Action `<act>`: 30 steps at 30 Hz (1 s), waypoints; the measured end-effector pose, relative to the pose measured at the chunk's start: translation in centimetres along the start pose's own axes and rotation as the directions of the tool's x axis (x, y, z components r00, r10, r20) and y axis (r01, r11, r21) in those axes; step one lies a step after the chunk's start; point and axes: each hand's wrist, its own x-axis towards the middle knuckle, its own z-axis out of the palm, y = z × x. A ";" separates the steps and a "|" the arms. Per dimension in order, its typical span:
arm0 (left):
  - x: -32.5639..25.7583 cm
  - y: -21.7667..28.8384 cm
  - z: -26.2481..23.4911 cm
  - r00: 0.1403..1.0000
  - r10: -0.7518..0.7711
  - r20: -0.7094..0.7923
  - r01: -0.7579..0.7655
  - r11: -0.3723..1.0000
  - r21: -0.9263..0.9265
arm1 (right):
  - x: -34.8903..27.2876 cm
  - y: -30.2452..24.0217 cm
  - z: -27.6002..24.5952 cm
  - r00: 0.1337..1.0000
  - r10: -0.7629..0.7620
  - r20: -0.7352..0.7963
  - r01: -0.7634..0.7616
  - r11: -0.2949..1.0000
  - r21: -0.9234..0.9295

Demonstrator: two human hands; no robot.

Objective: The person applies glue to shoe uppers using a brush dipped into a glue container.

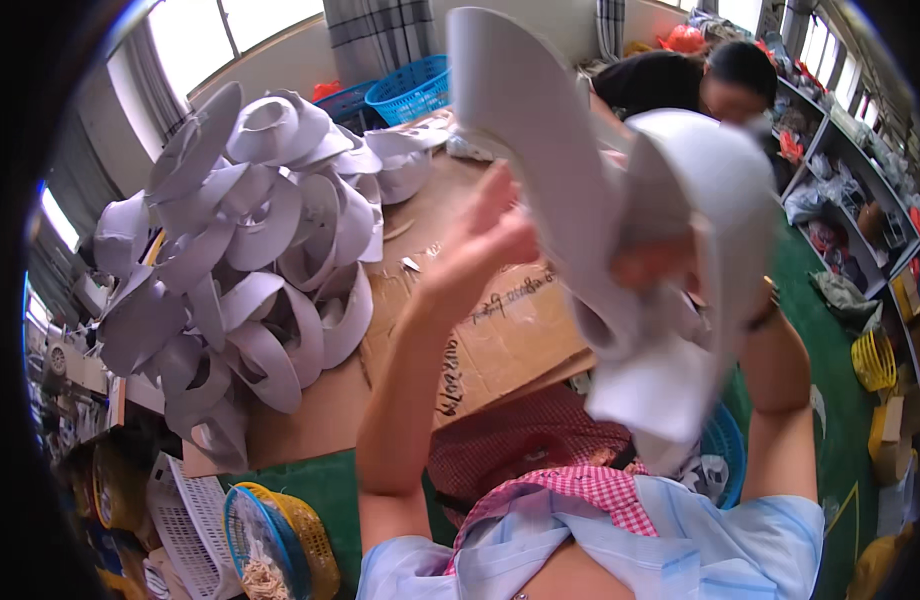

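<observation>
Several pale grey-lavender sun visors (715, 170) hang in front of me in a loose bunch, blurred by motion. My right hand (655, 265) grips them, mostly hidden behind their curved brims; a dark band circles that wrist. One long curved visor piece (520, 100) rises at the bunch's left side. Beside it my left hand (495, 225) is raised with its fingers apart, blurred, and nothing shows in it. To the left, a tall heap of the same visors (265, 230) lies on a table covered with flattened cardboard (510, 320).
Across the table a person in black (660, 90) bends forward. Blue baskets (410, 90) stand at the back. Near the lower left are a blue basin (265, 530) with scraps and a white crate (185, 520). Loaded shelves (860, 200) and a yellow basket (873, 360) line the right.
</observation>
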 end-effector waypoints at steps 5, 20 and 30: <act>3.3 -6.7 -16.4 0.975 0.188 -0.120 -0.147 0.947 0.286 | 16.1 1.5 5.7 0.974 -0.068 0.217 0.080 0.996 -0.047; 1.8 -11.5 -18.7 0.596 -0.232 -0.768 0.425 0.903 0.057 | 23.4 13.2 6.5 0.991 -0.124 0.050 0.133 0.878 -0.460; -0.1 -10.5 -11.4 0.650 0.070 -0.756 0.239 0.926 0.291 | 21.0 14.5 7.0 0.908 -0.418 -0.030 0.206 0.507 -0.837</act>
